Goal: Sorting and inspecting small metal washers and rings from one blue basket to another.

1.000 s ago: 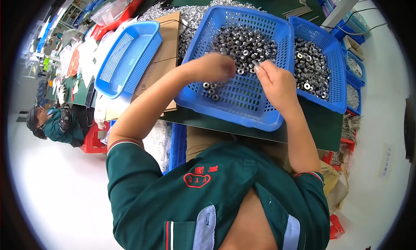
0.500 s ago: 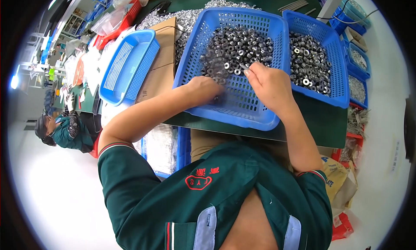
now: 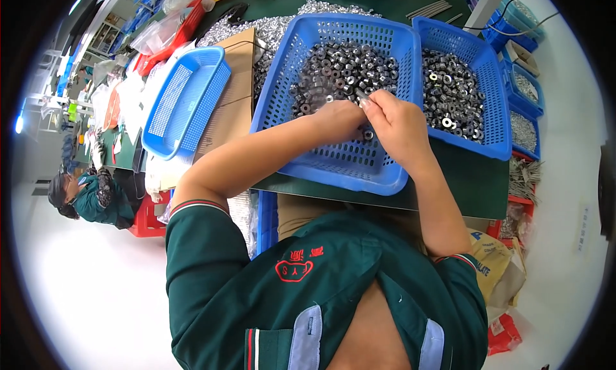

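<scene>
Both my hands are over a blue perforated basket (image 3: 375,179) that holds a heap of small metal nut-like rings (image 3: 350,65). My right hand (image 3: 401,127) pinches a slim grey metal piece (image 3: 363,99) between thumb and fingers. My left hand (image 3: 343,118) is closed right beside it, nearly touching the right fingertips. Its fingers are curled and mostly hidden, so what they hold cannot be made out. A single ring (image 3: 367,135) shows just below the left fingers.
Another blue basket (image 3: 497,139) of rings stands at the right. An empty blue basket (image 3: 154,136) rests on cardboard (image 3: 239,91) at the left. Loose shiny parts (image 3: 282,30) and thin metal rods (image 3: 431,9) lie farther back. A co-worker (image 3: 96,193) sits at far left.
My left hand has moved right, from the basket's left part to beside my right hand. The right hand stays nearly in place, still pinching the grey piece.
</scene>
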The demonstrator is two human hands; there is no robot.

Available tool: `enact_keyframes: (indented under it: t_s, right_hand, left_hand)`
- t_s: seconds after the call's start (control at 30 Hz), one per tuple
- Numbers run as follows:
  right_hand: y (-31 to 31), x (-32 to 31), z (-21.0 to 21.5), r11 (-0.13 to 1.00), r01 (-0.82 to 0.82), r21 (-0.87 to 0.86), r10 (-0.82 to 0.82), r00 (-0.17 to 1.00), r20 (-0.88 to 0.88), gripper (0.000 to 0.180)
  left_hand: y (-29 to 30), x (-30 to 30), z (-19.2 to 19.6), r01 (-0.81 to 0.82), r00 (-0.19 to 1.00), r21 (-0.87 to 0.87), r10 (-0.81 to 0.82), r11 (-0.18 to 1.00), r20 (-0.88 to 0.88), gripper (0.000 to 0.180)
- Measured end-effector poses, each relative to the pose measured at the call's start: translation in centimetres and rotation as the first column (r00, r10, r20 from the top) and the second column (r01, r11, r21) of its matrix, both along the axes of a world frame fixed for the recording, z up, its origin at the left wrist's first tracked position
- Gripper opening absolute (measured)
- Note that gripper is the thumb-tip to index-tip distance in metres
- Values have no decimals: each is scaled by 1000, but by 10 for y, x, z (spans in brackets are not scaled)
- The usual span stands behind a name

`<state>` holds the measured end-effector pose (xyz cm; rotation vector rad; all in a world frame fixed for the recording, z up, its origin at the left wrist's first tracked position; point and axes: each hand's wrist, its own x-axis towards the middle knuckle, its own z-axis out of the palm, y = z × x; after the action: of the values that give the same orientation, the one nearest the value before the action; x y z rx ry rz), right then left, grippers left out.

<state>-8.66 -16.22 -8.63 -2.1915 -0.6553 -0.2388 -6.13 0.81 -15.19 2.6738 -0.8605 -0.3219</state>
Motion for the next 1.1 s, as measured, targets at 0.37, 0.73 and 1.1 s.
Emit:
enact_keyframes:
  t_s: [0.37, 0.73, 1.1]
  right_hand:
    - [-1, -1, 9, 995, 2, 100, 9, 994, -110, 22]
    - [0, -2, 5, 999, 27, 21, -25, 996, -89, 21]
    - [3, -1, 5, 1000, 11, -23, -11, 999, -42, 22]
  left_hand:
    - [7, 7, 56, -587, 730, -509, 139, 630, -670, 18]
    - [19, 2, 81, -803, 518, -557, -213, 214, -829, 13]
    - [23, 5, 73, -670, 642, -661, -183, 338, -745, 13]
